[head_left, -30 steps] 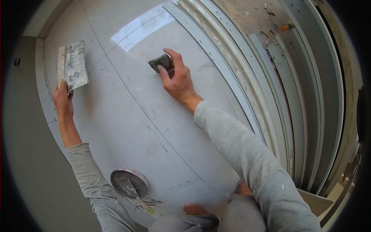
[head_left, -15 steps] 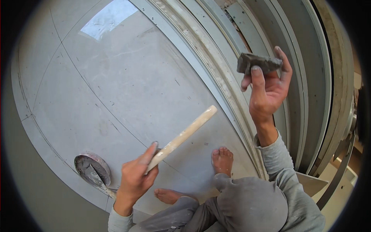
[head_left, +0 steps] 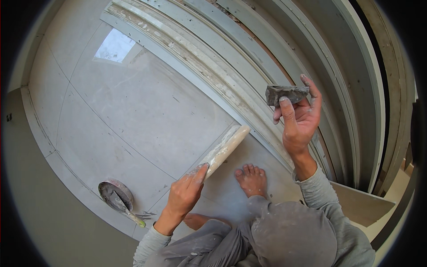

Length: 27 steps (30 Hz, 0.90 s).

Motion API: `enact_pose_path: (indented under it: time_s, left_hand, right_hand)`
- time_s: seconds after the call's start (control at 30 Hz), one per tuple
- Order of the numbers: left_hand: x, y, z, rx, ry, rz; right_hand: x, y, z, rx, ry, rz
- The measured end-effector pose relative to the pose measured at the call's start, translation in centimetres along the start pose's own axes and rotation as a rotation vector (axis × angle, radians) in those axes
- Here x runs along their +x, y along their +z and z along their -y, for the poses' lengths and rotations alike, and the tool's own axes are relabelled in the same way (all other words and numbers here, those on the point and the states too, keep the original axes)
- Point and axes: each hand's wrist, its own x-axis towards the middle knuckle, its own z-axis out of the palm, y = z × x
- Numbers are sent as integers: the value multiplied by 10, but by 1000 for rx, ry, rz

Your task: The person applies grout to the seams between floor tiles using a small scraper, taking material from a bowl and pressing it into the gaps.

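My left hand [head_left: 186, 193] grips the lower end of a long cream strip [head_left: 231, 147]. Its upper long side is rough and whitish, and it slants up toward the right above the floor. Raised at the right, my right hand [head_left: 302, 124] pinches a jagged dark grey chunk [head_left: 287, 95], like stone or hardened mortar, between thumb and fingers. The first finger stands up past the chunk's end. A gap separates the strip from the chunk. To the left of my left hand, a round bowl [head_left: 130, 196] holds grey paste, with a spatula [head_left: 131, 216] leaning out of it.
Large grey tiles [head_left: 120, 107] cover the floor. Long pale framed panels [head_left: 213, 73] run along the right side. A flat board [head_left: 362, 204] sits by my right elbow. A grey wall [head_left: 53, 191] curves along the left. My bare foot [head_left: 252, 180] rests between my hands.
My left hand has moved right with the strip, which has turned to show its rough whitish side. The right hand has come slightly down and left, still holding the chunk. The view has shifted.
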Motion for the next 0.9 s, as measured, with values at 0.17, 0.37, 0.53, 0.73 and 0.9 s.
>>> enact_pose_path:
  time_s: [0.17, 0.37, 0.53, 0.73, 0.9]
  left_hand:
    - [9, -1, -10, 74, 10, 64]
    - [12, -10, -16, 104, -6, 84]
    - [-5, -29, -6, 116, -62, 171]
    - [-49, -56, 1, 95, -123, 215]
    - [-88, -77, 5, 98, -216, 247]
  right_hand:
    - [0, 1, 2, 11, 44, -9]
    - [-2, 8, 0, -33, 39, 23]
    - [-4, 10, -5, -30, 55, 43]
    - [-10, 21, -4, -59, 51, 52]
    - [-20, 38, -7, -62, 71, 109]
